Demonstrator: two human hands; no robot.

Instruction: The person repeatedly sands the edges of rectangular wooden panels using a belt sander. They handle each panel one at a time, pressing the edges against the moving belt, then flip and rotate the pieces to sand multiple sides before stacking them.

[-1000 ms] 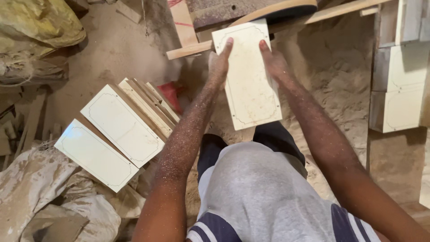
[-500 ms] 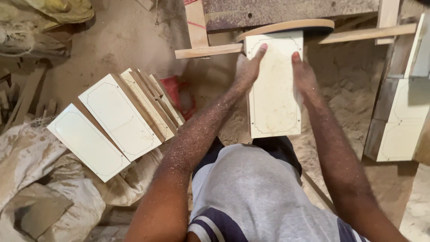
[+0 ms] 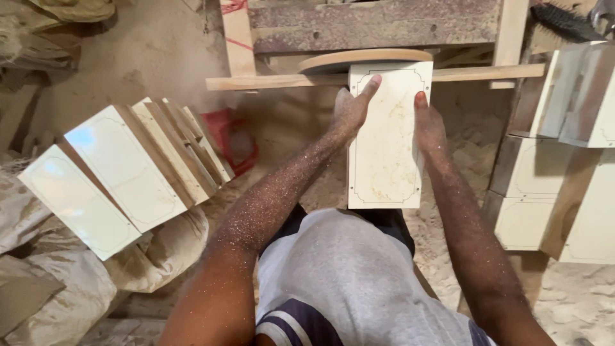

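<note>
Panel [image 3: 384, 147] lies flat between left hand [image 3: 349, 112] and right hand [image 3: 428, 125], both gripping its edges.

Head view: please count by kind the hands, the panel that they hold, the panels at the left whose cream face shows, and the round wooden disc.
Hands: 2, left hand and right hand
Held panel: 1
Left panels with cream face showing: 2, near panel and far panel
Round wooden disc: 1
Total: 6

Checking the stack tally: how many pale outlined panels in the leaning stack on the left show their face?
2 show their faces: front panel lowest left, second panel behind it. Further ones show only edges, so more faces are hidden. Left hand and right hand hold a separate panel.
</note>
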